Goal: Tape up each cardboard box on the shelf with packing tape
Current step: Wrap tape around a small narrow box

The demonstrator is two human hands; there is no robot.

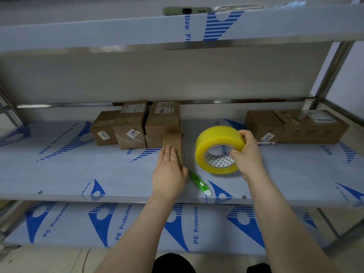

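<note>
Steel shelf (78, 174) in blue-print film | left hand (169, 172) flat, fingers straight, pinning the strip (186, 157) to the small box (172, 139) out front so it sticks | right hand (246, 154) curled round the yellow tape roll (216, 142), held off right, guessing to keep it taut | green cutter (199, 182) just beside left hand, other boxes (130, 133) crowd behind
</note>
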